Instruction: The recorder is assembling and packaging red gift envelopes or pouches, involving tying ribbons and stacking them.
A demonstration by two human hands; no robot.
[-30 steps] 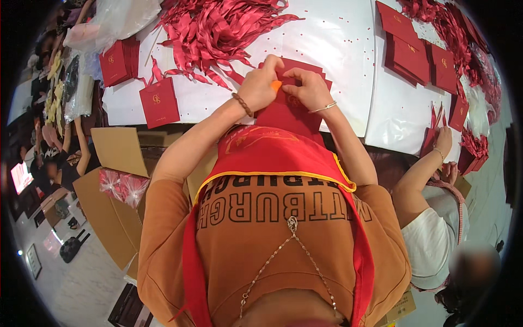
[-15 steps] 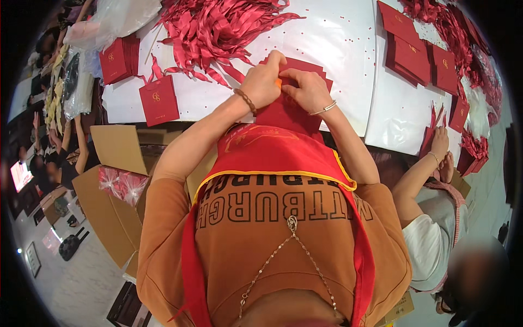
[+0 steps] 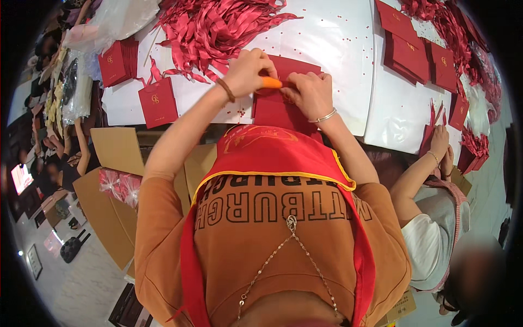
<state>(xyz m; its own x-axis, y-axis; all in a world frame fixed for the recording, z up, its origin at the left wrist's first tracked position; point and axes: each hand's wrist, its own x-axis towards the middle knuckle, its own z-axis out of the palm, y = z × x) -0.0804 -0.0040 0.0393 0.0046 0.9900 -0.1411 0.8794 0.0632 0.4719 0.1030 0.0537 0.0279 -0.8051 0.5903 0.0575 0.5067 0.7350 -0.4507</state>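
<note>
A small tool with an orange handle (image 3: 271,82) is gripped in my left hand (image 3: 248,73), its orange end pointing to the right. My right hand (image 3: 311,94) has its fingers bent in a pinch at the edge of a flat red paper bag (image 3: 279,113), close to the tool's tip. What lies between those fingertips is partly hidden. The bag rests at the table's front edge against my red apron (image 3: 272,150). Further red bags (image 3: 297,65) lie flat just beyond my hands.
A heap of red ribbons (image 3: 210,32) covers the table's far left. Nearby stand a stack of red bags (image 3: 118,62) and a bag with a ribbon handle (image 3: 158,102). Small red dots litter the white tabletop (image 3: 348,103). At right, another person's hands (image 3: 439,143) work beside stacked bags (image 3: 406,54).
My left hand has moved left and slightly up, showing more of the orange handle. My right hand has shifted slightly right, and the hands are farther apart.
</note>
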